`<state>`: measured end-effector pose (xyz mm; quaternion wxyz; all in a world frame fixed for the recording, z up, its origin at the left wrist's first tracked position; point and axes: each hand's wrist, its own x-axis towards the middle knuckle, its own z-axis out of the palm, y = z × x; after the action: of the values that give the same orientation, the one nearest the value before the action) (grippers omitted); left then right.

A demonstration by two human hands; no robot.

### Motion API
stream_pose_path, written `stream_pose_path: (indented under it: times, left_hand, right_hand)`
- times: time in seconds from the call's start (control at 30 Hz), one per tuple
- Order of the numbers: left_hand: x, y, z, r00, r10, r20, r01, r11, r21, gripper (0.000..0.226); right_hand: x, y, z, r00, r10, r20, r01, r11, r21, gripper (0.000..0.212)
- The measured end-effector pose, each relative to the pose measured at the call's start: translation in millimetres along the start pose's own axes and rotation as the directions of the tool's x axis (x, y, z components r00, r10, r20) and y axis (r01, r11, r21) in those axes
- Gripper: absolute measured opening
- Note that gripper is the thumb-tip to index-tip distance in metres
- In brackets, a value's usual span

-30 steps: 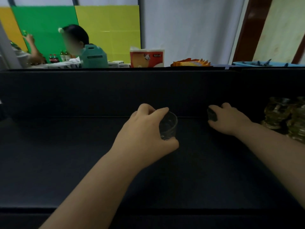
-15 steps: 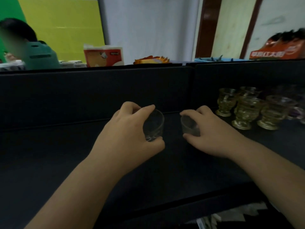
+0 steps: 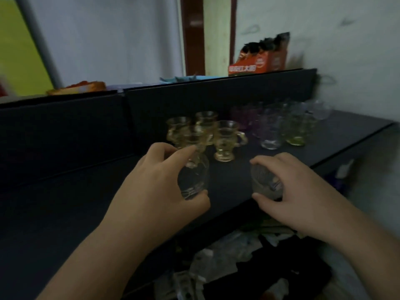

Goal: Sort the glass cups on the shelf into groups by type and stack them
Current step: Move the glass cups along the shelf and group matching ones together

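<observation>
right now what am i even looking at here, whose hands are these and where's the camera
There is no machine here: these are a person's two bare hands, filmed by one wide-angle camera worn on the person's head, looking forward and down. The left hand grips a small clear glass tumbler, and the right hand grips a second small clear glass tumbler, with the fingers curled round each. Below them runs a long dark shelf. Further back on it stand amber glass cups with handles and feet, and beyond those a blurred group of purple, clear and green glass cups. The job is sorting these cups by type.
</observation>
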<state>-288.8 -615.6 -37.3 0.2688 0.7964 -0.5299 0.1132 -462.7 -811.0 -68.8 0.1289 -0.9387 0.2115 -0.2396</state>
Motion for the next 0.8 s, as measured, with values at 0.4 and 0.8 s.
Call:
stream_pose_path:
  times: [0.4, 0.8]
  left_hand:
    - [90.4, 148.1, 104.7, 0.994, 0.087, 0.062, -0.084, 0.995, -0.051, 0.085]
    - [175.2, 190.6, 148.6, 0.980, 0.187, 0.064, -0.183, 0.981, -0.063, 0.084]
  right_hand:
    - [-13.2, 176.2, -85.4, 0.998, 0.059, -0.012, -0.060, 0.997, -0.052, 0.063]
    - [38.2, 263.4, -90.7, 0.996, 0.085, -0.035, -0.087, 0.996, -0.036, 0.063]
